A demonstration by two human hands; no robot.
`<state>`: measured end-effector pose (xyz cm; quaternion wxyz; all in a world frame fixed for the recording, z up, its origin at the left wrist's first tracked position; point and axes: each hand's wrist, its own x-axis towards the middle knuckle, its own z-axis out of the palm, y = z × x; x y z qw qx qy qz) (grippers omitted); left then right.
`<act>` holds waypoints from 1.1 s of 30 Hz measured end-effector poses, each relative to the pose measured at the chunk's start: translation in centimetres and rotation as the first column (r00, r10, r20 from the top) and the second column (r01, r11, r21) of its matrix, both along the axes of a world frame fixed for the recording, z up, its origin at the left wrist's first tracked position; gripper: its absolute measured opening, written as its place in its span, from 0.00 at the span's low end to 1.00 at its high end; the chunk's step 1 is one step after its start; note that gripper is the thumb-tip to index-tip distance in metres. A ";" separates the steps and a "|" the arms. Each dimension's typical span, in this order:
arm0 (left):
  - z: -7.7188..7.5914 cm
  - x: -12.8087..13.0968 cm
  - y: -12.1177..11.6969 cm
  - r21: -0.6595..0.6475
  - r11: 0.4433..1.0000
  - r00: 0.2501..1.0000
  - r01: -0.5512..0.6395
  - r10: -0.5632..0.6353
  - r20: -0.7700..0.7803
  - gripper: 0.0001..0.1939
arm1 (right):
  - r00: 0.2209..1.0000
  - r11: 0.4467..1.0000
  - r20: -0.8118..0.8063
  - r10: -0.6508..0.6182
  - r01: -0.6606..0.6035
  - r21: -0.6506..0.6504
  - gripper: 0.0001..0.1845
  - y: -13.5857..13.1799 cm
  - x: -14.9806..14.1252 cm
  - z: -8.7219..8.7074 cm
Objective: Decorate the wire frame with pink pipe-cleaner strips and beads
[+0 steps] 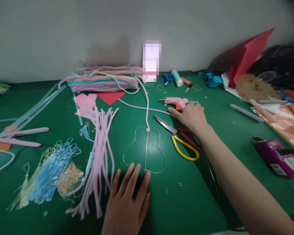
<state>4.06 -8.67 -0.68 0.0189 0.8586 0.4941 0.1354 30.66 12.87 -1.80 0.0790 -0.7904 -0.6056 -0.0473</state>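
My left hand [127, 199] lies flat with spread fingers, its fingertips at the lower end of a thin wire frame [165, 160]. The frame has two rounded lobes and a straight middle wire. A lilac pipe cleaner [147, 107] is wound at its top and runs up toward the back. My right hand [193, 117] is over the handle of a pink glue gun [172, 101] with an orange trigger; the thumb shows, the other fingers are mostly hidden. Below that hand lie scissors [172, 130] with one red and one yellow handle loop, blades slightly apart.
Lilac pipe cleaners [101, 163] lie left, beside blue tassels [47, 176] and a bag of gold pieces [70, 179]. A pipe-cleaner bundle [105, 81] and a blurred upright screen [151, 62] stand behind. A purple power strip [279, 158] sits right; glue sticks [26, 112] lie left.
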 end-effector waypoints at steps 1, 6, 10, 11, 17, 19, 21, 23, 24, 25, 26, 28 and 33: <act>0.0 0.0 0.0 0.000 1.000 1.000 -0.001 0.001 0.000 0.21 | 1.000 1.000 -0.020 -0.021 0.021 0.009 0.30 0.5 -0.2 -0.3; -0.3 0.1 0.0 0.010 1.000 1.000 -0.014 0.014 0.022 0.21 | 0.989 0.991 -0.108 -0.102 0.110 0.075 0.19 0.8 0.4 0.2; -0.3 0.2 0.0 0.003 1.000 0.999 -0.027 0.027 0.036 0.21 | 0.964 0.938 -0.259 -0.065 0.148 0.315 0.20 -1.6 0.6 2.2; -0.2 0.2 0.0 -0.001 0.999 0.999 -0.033 0.033 0.035 0.20 | 0.964 0.930 -0.265 -0.011 0.107 0.351 0.20 -2.6 0.4 2.7; 0.1 0.2 -0.1 -0.016 0.999 0.999 -0.045 0.045 0.009 0.20 | 0.943 0.911 -0.103 0.315 -0.271 0.310 0.17 -10.6 -1.9 4.0; 0.1 0.2 -0.1 -0.030 0.999 0.999 -0.041 0.041 0.003 0.20 | 0.907 0.862 -0.019 0.420 -0.393 0.319 0.12 -12.9 -2.4 3.7; 0.2 0.2 -0.1 -0.043 0.998 0.999 -0.039 0.039 0.005 0.20 | 0.864 0.818 0.039 0.502 -0.489 0.304 0.11 -14.5 -2.7 3.2; 0.1 0.2 -0.1 -0.050 0.998 0.999 -0.038 0.038 0.013 0.20 | 0.831 0.781 0.084 0.550 -0.547 0.300 0.11 -15.5 -2.9 2.6; 0.1 0.2 -0.1 -0.053 0.998 0.999 -0.036 0.037 0.017 0.20 | 0.822 0.769 0.106 0.559 -0.562 0.306 0.11 -15.7 -3.0 2.4; 0.1 0.2 -0.1 -0.056 0.998 0.999 -0.033 0.034 0.021 0.20 | 0.818 0.758 0.129 0.561 -0.570 0.316 0.11 -15.9 -3.1 2.1; 0.1 0.2 -0.1 -0.062 0.998 0.999 -0.030 0.032 0.022 0.20 | 0.816 0.752 0.149 0.558 -0.573 0.324 0.12 -16.0 -3.1 2.0; 0.0 0.1 -0.1 -0.067 0.997 0.999 -0.027 0.029 0.026 0.20 | 0.816 0.747 0.175 0.551 -0.576 0.330 0.13 -16.0 -3.2 1.7; -0.1 0.1 -0.1 -0.068 0.997 0.999 -0.033 0.035 0.031 0.19 | 0.789 0.720 0.162 0.592 -0.609 0.332 0.12 -15.9 -3.6 1.8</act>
